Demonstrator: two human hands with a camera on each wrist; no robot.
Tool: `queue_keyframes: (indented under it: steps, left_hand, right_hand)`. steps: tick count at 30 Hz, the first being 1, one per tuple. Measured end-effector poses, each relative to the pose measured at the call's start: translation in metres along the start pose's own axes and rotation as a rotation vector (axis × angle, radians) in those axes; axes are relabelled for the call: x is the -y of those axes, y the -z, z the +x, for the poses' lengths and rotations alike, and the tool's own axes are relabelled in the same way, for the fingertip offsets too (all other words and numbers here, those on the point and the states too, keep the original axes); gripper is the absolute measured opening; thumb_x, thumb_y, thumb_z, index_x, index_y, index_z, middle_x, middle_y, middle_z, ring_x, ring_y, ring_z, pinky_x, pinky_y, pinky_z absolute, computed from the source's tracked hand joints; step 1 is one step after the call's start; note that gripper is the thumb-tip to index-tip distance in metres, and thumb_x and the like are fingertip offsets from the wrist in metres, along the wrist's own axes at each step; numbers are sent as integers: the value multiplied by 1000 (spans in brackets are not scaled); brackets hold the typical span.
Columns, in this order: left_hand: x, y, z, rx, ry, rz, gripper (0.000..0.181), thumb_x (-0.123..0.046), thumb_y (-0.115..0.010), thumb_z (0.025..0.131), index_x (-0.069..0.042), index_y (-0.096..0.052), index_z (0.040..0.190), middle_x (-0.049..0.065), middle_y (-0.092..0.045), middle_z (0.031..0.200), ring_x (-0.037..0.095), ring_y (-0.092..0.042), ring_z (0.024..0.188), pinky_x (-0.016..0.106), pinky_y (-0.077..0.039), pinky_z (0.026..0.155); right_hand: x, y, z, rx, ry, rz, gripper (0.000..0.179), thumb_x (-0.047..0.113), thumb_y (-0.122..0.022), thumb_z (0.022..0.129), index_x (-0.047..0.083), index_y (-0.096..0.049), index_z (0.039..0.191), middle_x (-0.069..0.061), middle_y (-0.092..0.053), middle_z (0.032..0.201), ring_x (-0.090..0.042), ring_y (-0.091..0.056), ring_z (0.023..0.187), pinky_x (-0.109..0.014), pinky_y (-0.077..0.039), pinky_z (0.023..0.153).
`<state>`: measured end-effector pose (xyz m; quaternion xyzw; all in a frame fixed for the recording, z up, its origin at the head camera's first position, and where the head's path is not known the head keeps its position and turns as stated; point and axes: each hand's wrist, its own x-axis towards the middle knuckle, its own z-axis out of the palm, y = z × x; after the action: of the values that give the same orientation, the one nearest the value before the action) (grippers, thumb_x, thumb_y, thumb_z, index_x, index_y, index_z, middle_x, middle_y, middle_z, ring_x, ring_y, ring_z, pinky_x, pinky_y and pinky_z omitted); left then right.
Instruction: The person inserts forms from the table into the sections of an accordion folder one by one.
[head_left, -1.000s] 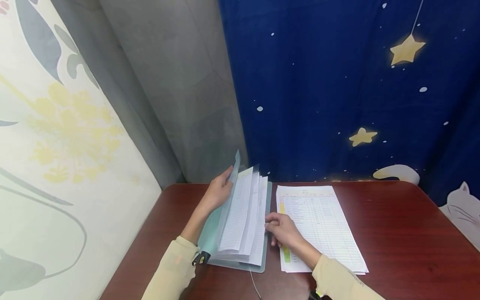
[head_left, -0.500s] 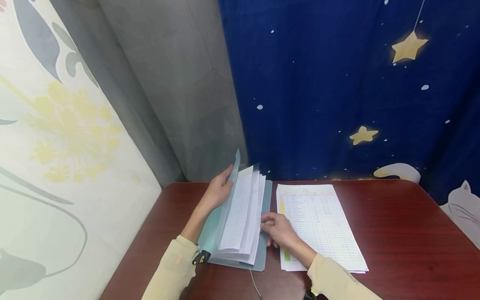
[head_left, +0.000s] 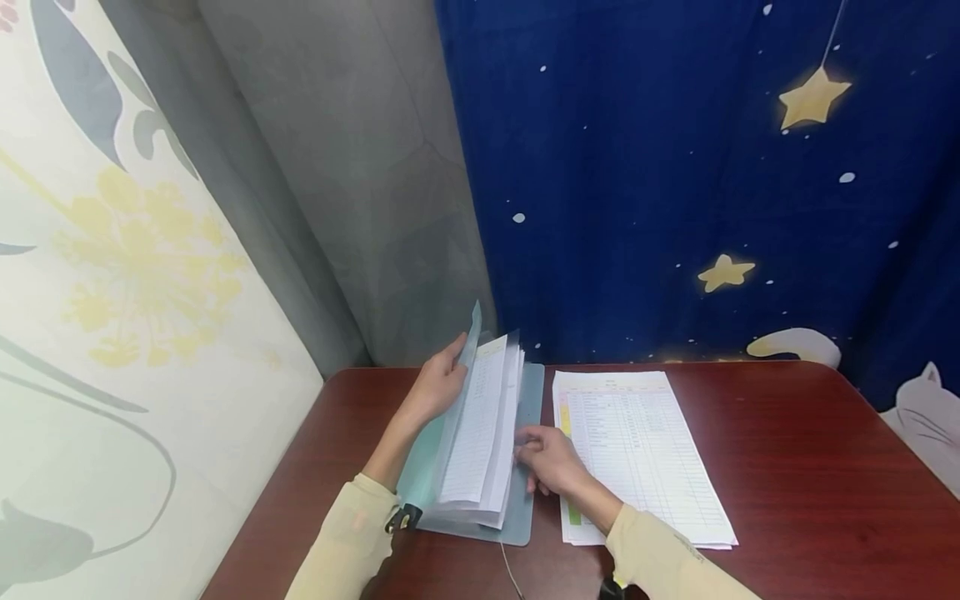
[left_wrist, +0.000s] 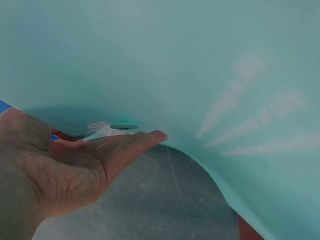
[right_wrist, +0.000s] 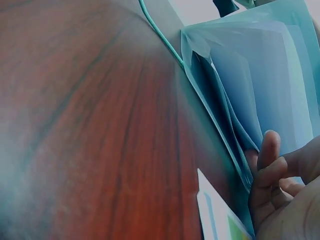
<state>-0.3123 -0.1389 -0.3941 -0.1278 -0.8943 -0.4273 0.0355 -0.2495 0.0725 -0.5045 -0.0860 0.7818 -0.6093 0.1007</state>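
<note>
A pale blue-green folder (head_left: 531, 492) lies partly spread on the table, with several white printed sheets (head_left: 480, 417) in clear sleeves fanned upward. My left hand (head_left: 437, 385) holds its raised front cover by the edge; in the left wrist view the thumb lies along the cover (left_wrist: 210, 90), near a round snap button (left_wrist: 124, 126). At the fanned sheets' right edge, my right hand (head_left: 553, 458) pinches with curled fingers. From the right wrist, its fingers (right_wrist: 270, 150) sit around a sleeve edge (right_wrist: 237, 120), and what is between them is partly hidden.
A stack of printed table sheets (head_left: 645, 458) with coloured side tabs lies right of the folder on the dark red table (head_left: 787, 467). A thin cord (head_left: 512, 571) runs from under the folder to the front. Curtains (head_left: 637, 208) hang behind.
My right hand has moved a little left, and the sheet that stuck out at the folder's right has slid left in among the others. The left hand keeps its hold on the cover.
</note>
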Motion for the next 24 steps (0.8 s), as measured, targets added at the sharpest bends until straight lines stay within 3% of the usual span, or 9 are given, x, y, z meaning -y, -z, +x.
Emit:
queue_keyframes:
  steps: [7, 11, 15, 19, 24]
  left_hand:
    - [1, -1, -1, 7, 16, -14, 61, -14, -42, 108, -14, -31, 168, 13, -40, 170, 34, -59, 130, 46, -51, 101]
    - [3, -2, 0, 3, 14, -10, 61, -14, -42, 108, -14, -31, 168, 14, -41, 169, 34, -61, 124, 45, -53, 97]
    - [2, -2, -1, 2, 12, -13, 60, -13, -42, 108, -12, -31, 168, 15, -40, 169, 35, -60, 130, 48, -52, 103]
    - [1, -1, -2, 5, 19, -19, 60, -13, -42, 109, -13, -30, 168, 14, -38, 171, 35, -54, 141, 53, -48, 111]
    - [1, 1, -3, -1, 33, -18, 60, -15, -43, 109, -14, -31, 168, 13, -39, 171, 34, -54, 140, 51, -49, 109]
  right_hand:
    - [-1, -3, 3, -25, -7, 13, 35, 5, -58, 100, -3, -64, 134, -11, -77, 83, -7, -51, 39, -21, -35, 39]
    - [-3, -2, 5, -43, 23, -32, 36, 8, -60, 101, -1, -64, 135, -9, -77, 80, -7, -50, 38, -21, -36, 42]
    - [-3, 0, 4, -48, 48, -81, 35, 12, -61, 102, 3, -65, 135, -8, -76, 76, -7, -48, 37, -22, -38, 43]
    - [0, 8, -5, -21, 84, -128, 35, 15, -60, 105, 7, -66, 138, -9, -76, 77, -8, -49, 37, -23, -37, 42]
    - [9, 25, -25, 60, 135, -211, 37, 20, -60, 106, 9, -65, 141, -9, -77, 80, -11, -51, 41, -25, -41, 42]
